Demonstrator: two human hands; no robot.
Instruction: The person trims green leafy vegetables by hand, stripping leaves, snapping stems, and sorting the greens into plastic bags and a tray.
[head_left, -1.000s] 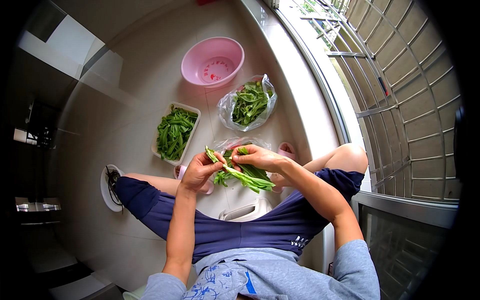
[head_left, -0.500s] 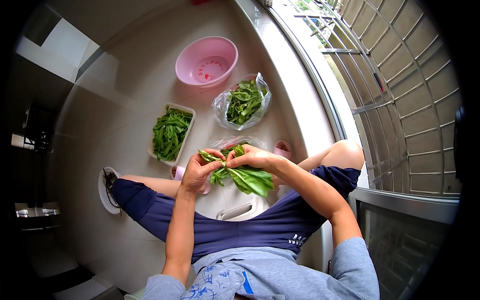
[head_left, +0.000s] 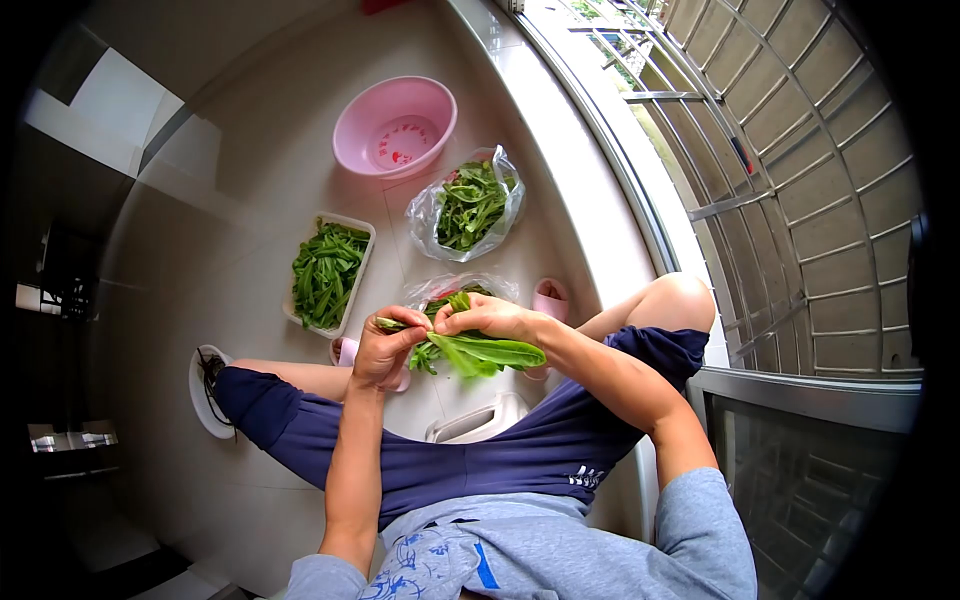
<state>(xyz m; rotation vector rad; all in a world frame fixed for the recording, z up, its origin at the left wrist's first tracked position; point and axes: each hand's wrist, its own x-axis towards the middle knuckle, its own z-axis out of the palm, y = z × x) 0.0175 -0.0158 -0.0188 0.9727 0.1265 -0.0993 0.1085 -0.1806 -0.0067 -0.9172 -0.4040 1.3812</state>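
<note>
My left hand (head_left: 388, 347) pinches the stem end of a leafy green stalk (head_left: 485, 352). Close against it, my right hand (head_left: 485, 316) has thumb and fingers pressed on the same greens, whose leaves hang out to the right below it. Beneath both hands lies a plastic bag of greens (head_left: 425, 357), partly hidden by them. A white rectangular tray (head_left: 362, 275) full of cut green pieces sits beyond my left hand. Farther out, a clear plastic bag (head_left: 424, 222) stands open around more leafy greens (head_left: 472, 205).
A pink basin (head_left: 352, 130) stands at the far side. At the left, a white bowl (head_left: 205, 405) holds dark stringy bits. My legs spread around a white stool edge (head_left: 480, 420). Pink slippers (head_left: 550, 300) are on my feet. A ledge and barred window run along the right.
The view has shifted, so the floor items appear farther left. Between my hands the held leaves have spread and swung, and one leaf now blurs downward.
</note>
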